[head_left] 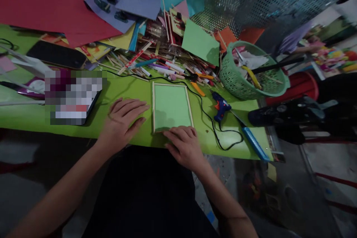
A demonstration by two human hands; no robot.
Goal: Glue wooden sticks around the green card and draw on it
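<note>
A light green sheet (172,106) edged with thin wooden sticks lies flat on the green table (128,88). At its lower right edge rests my right hand (185,143), the fingers on the bottom stick and no object lifted. My left hand (122,121) lies on the table to the left of the sheet, palm down, fingers stretched, holding nothing. To the right of the sheet is a blue and orange glue gun (221,108) with a black cable.
Behind the sheet is a heap of sticks and pens (167,67). A green basket (237,78) with tools stands at the right, near a blue-handled tool (255,144). A black phone (57,55) lies back left. A person's arm (299,49) shows far right.
</note>
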